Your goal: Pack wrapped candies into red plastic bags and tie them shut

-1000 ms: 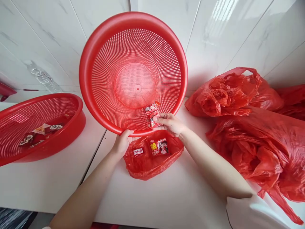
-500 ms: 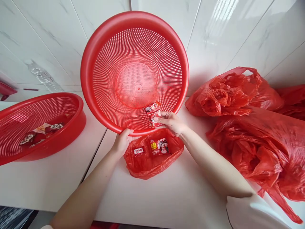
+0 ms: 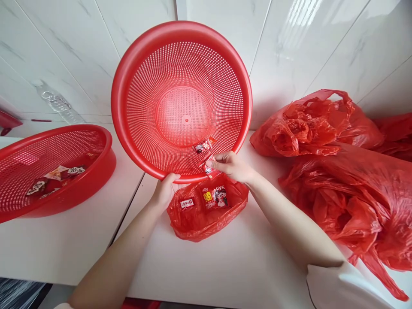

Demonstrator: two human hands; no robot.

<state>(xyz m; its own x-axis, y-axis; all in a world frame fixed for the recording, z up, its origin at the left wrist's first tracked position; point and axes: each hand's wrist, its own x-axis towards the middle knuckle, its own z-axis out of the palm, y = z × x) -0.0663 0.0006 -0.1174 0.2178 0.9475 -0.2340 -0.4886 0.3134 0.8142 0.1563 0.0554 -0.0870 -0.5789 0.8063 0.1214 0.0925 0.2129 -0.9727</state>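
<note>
- Head view, from where I'm standing: a round, perforated red plastic basket (image 3: 183, 111) tips its mouth toward the person.
- Left hand (image 3: 165, 191) is clamped on the basket's lower rim, thumb over the edge.
- Right hand (image 3: 236, 168) pinches a small red printed wrapper packet (image 3: 210, 168) at the basket's lower right edge; its long axis slants, lower end pointing down and rightward.
- Just above it, inside the basket, a small red-and-white packet (image 3: 203, 146) lies nearly sideways.
- Just below the basket, a crinkled red plastic bag (image 3: 198, 229) gapes around two printed packets (image 3: 215, 197).
</note>
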